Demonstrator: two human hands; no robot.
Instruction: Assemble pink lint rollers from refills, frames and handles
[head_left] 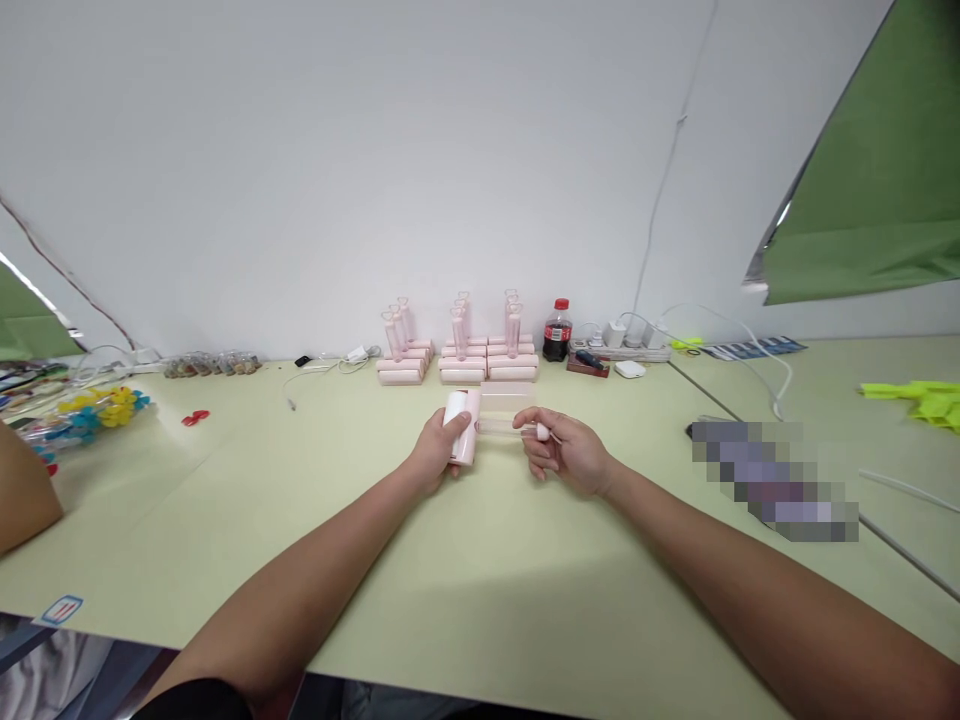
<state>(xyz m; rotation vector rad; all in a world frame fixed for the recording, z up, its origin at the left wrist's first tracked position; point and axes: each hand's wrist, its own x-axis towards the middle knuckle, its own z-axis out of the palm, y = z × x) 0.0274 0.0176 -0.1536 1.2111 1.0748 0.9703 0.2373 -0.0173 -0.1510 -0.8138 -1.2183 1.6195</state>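
Observation:
My left hand [439, 447] is wrapped around the head of a pink lint roller [466, 440] with a white roll, its thumb lying across the front. The roller's clear pink handle [499, 427] points sideways to the right. At the white end of that handle, my right hand [566, 452] is closed with curled fingers. Just behind the held roller is a translucent pink cover [508, 395]; whether it is attached cannot be made out. Several more pink lint rollers [463, 370] stand in three groups near the wall, handles upright.
A cola bottle [557, 332] stands beside the rollers, near a power strip [637, 352] with cables. A blurred-out object [772, 480] lies at right. Yellow-green pieces [926, 400] are at far right. Colourful flower-like pieces [97, 412] and another person's arm [26, 490] are at left.

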